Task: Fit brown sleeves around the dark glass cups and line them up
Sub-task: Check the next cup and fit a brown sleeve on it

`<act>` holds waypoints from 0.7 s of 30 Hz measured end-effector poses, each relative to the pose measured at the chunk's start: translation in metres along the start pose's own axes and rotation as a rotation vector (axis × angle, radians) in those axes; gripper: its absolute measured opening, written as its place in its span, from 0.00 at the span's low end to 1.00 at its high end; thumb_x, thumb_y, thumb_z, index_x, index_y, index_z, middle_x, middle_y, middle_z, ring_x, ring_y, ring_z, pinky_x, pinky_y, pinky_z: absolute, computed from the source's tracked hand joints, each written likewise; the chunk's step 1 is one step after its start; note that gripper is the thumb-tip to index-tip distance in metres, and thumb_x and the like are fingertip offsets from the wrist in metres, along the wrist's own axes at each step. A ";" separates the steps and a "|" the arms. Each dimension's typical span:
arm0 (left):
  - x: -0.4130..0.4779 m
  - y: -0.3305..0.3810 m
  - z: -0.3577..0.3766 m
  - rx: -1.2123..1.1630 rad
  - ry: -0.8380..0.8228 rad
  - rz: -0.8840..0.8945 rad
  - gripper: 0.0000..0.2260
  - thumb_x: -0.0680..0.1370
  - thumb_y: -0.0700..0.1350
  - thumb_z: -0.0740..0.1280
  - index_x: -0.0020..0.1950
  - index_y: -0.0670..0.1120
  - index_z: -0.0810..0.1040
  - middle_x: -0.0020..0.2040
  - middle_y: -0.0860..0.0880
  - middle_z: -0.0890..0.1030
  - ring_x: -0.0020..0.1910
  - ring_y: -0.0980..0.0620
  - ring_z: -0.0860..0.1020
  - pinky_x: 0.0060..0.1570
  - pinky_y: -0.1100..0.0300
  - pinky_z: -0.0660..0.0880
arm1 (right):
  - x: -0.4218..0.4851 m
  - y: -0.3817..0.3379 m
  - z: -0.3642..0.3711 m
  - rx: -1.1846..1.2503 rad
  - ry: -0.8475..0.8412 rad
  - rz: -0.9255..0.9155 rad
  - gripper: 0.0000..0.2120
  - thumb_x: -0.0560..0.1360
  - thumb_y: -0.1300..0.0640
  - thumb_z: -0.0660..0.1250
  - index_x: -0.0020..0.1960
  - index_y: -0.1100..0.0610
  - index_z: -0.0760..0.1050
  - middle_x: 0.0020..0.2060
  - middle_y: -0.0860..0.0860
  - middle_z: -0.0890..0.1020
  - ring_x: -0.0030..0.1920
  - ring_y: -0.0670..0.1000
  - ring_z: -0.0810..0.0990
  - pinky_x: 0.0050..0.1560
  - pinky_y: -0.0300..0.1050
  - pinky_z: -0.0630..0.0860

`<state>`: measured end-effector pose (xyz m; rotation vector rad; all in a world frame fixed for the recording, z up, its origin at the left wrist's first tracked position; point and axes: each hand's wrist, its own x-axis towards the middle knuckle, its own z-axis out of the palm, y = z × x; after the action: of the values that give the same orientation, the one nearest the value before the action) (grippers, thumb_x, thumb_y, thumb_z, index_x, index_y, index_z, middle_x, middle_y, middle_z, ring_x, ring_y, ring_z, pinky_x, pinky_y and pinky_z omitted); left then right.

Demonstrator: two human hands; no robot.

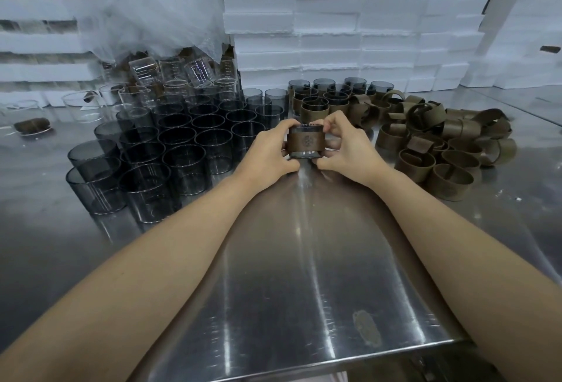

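One left hand [267, 152] and one right hand [345, 150]. One dark cup [305, 155] with one brown sleeve [305, 143] on it. About thirty bare dark cups [178, 138]. About ten sleeved cups [314, 106] at the back. A big heap of loose sleeves [425, 141], too many to count.

text: none legible | brown sleeve [305, 145]: stamped emblem, no letters readable

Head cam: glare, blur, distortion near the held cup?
Head view: wide-angle bows the foam blocks; streaky glare on the steel table; plastic sheet top left is smeared; sleeved cup between left hand and right hand reads sharp.
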<state>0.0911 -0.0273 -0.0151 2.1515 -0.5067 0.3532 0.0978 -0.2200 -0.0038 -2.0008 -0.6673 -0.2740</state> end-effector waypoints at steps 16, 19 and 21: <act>-0.003 0.005 0.000 0.009 -0.002 0.039 0.27 0.68 0.33 0.70 0.66 0.46 0.72 0.53 0.44 0.79 0.50 0.45 0.81 0.52 0.49 0.80 | -0.002 -0.005 0.002 0.079 -0.016 0.046 0.25 0.67 0.71 0.73 0.48 0.50 0.63 0.62 0.48 0.77 0.53 0.48 0.83 0.53 0.48 0.82; -0.002 0.003 0.001 0.013 -0.012 0.056 0.28 0.69 0.34 0.69 0.69 0.48 0.70 0.59 0.45 0.79 0.56 0.46 0.80 0.58 0.47 0.77 | -0.002 -0.005 0.004 0.242 -0.020 0.099 0.22 0.70 0.66 0.75 0.49 0.52 0.63 0.65 0.51 0.74 0.58 0.49 0.81 0.56 0.45 0.80; 0.000 0.000 0.001 0.046 -0.030 0.058 0.33 0.72 0.33 0.70 0.75 0.47 0.65 0.71 0.45 0.72 0.68 0.47 0.74 0.68 0.51 0.71 | -0.001 -0.004 0.004 0.258 0.016 0.111 0.21 0.71 0.63 0.75 0.50 0.51 0.63 0.65 0.51 0.74 0.59 0.48 0.80 0.57 0.43 0.79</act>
<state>0.0909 -0.0279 -0.0162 2.1932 -0.5836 0.3682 0.0947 -0.2150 -0.0033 -1.7794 -0.5491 -0.1301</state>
